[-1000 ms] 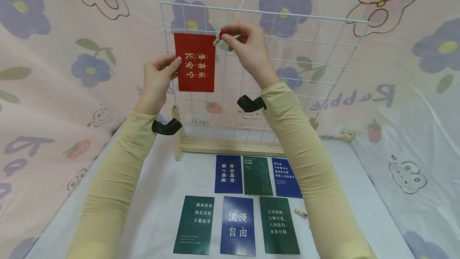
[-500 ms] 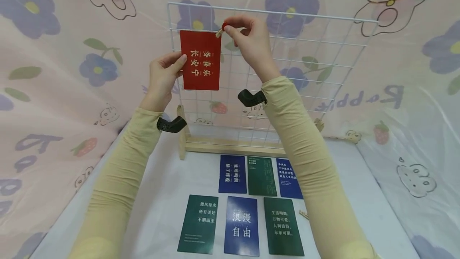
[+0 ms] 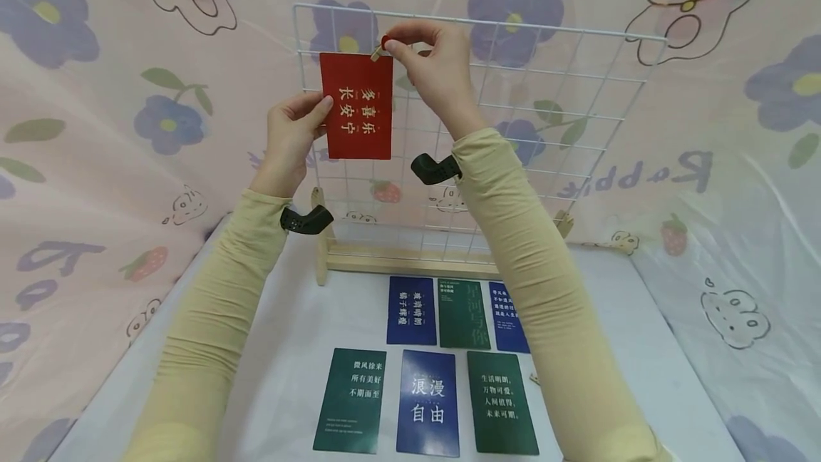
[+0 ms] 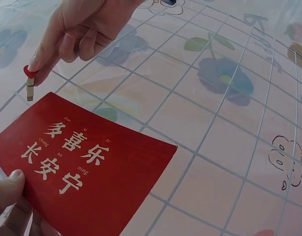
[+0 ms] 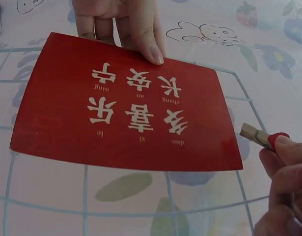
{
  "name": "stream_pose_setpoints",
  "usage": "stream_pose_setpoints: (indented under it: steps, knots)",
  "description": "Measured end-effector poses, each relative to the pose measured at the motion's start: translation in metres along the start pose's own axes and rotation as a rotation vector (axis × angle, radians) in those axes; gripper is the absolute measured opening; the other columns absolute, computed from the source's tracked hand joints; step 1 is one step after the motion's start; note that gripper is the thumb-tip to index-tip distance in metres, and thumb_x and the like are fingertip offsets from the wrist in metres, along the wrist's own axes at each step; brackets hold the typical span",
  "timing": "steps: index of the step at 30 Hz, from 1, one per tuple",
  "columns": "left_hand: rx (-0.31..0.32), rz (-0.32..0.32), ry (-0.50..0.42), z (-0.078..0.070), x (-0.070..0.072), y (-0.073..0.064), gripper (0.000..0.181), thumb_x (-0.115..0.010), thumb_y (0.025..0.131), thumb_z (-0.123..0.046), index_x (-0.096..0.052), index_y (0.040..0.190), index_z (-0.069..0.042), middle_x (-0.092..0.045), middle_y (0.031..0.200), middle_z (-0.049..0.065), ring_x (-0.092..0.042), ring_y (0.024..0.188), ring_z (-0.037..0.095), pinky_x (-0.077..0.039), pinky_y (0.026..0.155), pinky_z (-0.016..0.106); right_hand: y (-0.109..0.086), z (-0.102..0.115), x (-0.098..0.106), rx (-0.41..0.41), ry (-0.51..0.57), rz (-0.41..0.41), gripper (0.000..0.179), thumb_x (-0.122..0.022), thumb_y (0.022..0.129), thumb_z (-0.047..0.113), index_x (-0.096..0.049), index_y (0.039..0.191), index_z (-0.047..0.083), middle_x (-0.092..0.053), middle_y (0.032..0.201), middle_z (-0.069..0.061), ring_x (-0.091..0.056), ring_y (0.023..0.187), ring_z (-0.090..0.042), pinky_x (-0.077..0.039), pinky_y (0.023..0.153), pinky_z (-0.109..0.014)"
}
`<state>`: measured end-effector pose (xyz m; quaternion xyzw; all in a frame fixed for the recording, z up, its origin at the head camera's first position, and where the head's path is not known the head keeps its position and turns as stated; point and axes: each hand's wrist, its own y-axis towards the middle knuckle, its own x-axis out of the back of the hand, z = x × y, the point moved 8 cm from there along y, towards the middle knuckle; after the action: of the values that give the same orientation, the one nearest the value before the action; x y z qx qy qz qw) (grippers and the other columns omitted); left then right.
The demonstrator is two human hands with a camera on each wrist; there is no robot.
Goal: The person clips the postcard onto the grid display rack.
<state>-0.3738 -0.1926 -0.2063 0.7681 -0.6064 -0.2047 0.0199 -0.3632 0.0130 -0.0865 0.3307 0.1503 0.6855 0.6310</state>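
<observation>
- left hand (image 3: 291,130): thumb and fingers clamped on the left edge of a red card (image 3: 355,145)
- card: held up just right of that grip, its lettering sideways
- wooden peg (image 3: 375,53): just beside the card's top edge, apart from it
- green and blue cards (image 3: 411,311): flat on the white table (image 3: 276,376), below both grips
- right hand (image 3: 442,66): pinches the peg's red end
- wire rack (image 3: 410,262): behind both grips, reaching farther right

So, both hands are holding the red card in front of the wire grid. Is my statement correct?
Not quite. The left hand does hold the red card in front of the wire grid, but the right hand does not: it pinches a small wooden clip instead, and its fingers are apart from the card. The left wrist view shows this.
</observation>
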Motion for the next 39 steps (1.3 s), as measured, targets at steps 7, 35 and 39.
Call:
stream_pose_setpoints:
  steps: [7, 35, 39]
  knots:
    - [0.018, -0.011, 0.0, 0.001, 0.001, 0.0, 0.025, -0.07, 0.087, -0.011, -0.069, 0.11, -0.002, -0.065, 0.094, 0.004, -0.06, 0.083, 0.015, -0.05, 0.074, 0.025, 0.0, -0.001, -0.001, -0.022, 0.031, -0.012, 0.012, -0.067, 0.09, 0.005, -0.072, 0.098, 0.0, -0.067, 0.09, -0.007, -0.039, 0.044, -0.011, -0.036, 0.048, -0.023]
    - [0.017, -0.067, -0.002, -0.001, 0.005, 0.003, 0.028, -0.072, 0.086, -0.012, -0.069, 0.112, -0.002, -0.065, 0.094, 0.004, -0.059, 0.08, 0.013, -0.049, 0.071, 0.024, 0.024, -0.023, -0.02, 0.024, 0.011, -0.087, 0.01, -0.07, 0.088, 0.009, -0.074, 0.095, 0.003, -0.068, 0.089, -0.007, -0.045, 0.043, -0.015, -0.045, 0.048, -0.022]
    - [0.002, -0.062, -0.005, -0.001, 0.003, 0.004, 0.028, -0.071, 0.086, -0.011, -0.07, 0.111, -0.001, -0.066, 0.093, 0.004, -0.06, 0.08, 0.014, -0.049, 0.072, 0.025, 0.024, -0.022, -0.023, 0.03, 0.014, -0.082, 0.009, -0.07, 0.088, 0.008, -0.074, 0.094, 0.003, -0.068, 0.087, -0.008, -0.046, 0.042, -0.016, -0.045, 0.047, -0.022]
